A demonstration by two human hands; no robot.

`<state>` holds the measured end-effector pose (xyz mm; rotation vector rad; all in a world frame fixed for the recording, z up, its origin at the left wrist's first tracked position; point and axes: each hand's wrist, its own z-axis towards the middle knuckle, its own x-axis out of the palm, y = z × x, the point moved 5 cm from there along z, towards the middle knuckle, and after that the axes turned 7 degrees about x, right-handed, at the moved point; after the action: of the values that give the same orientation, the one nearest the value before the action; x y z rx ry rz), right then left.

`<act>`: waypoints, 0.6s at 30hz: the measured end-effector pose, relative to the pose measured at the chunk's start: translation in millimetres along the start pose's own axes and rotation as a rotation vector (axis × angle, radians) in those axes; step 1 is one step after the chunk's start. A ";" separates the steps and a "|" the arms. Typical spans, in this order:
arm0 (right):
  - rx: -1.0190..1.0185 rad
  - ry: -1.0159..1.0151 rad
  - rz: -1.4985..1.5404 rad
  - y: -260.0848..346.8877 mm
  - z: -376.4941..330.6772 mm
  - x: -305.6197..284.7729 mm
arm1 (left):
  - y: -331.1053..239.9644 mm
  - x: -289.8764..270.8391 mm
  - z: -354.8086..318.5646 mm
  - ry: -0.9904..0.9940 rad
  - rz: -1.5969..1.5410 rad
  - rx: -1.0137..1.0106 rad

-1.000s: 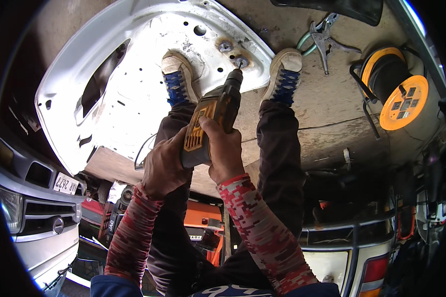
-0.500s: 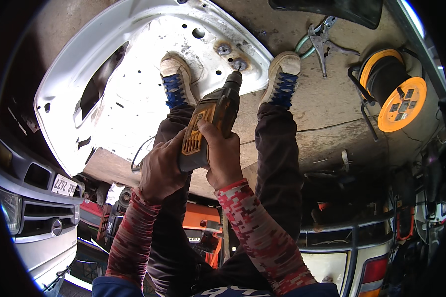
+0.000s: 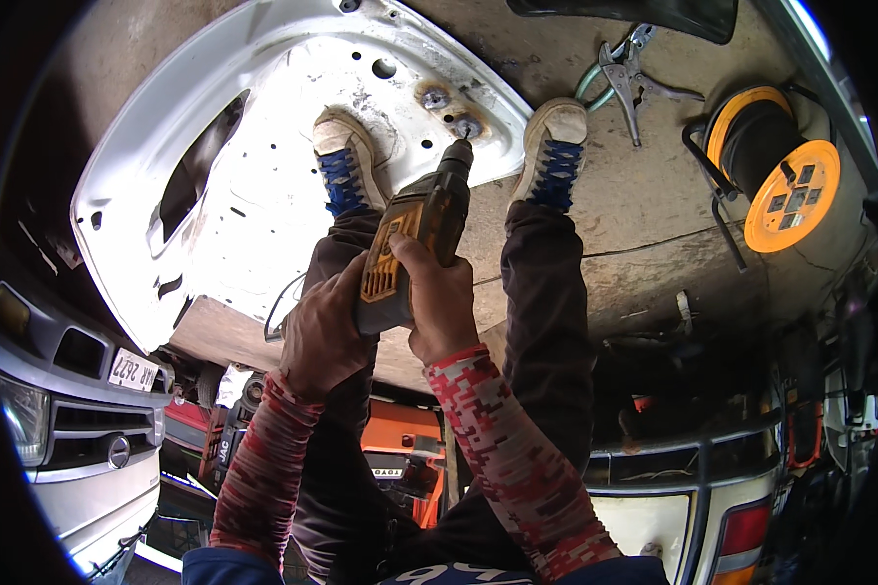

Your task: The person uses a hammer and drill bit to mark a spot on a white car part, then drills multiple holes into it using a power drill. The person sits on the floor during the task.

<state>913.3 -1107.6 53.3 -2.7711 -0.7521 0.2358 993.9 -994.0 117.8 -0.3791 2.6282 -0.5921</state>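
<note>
Both hands grip a yellow and dark power drill (image 3: 421, 226) pointed away from me. My left hand (image 3: 327, 336) wraps the rear of its body; my right hand (image 3: 441, 302) holds the handle. The drill tip presses on a rusty spot (image 3: 466, 127) near the edge of a white car body panel (image 3: 263, 156) lying on the concrete floor. My left shoe (image 3: 341, 166) stands on the panel, and my right shoe (image 3: 554, 146) stands just beside its edge. Red patterned sleeves cover both forearms.
An orange cable reel (image 3: 776, 185) stands on the floor at right. Locking pliers (image 3: 629, 73) and a green hose lie beyond my right shoe. A white vehicle front (image 3: 59, 429) fills the left edge; another vehicle's rear (image 3: 693, 507) sits at lower right.
The drill and both hands have moved slightly forward and lower, bringing the tip onto the rusty spot on the panel. The feet stay put.
</note>
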 end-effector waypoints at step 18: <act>0.003 0.077 0.036 34.9 -17.2 4.6 | -25.2 0.5 3.8 0.007 0.170 -0.109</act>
<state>937.5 -1137.8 59.2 -2.7756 -0.6827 0.1353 999.5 -1017.4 126.1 -0.1833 2.6723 -0.3961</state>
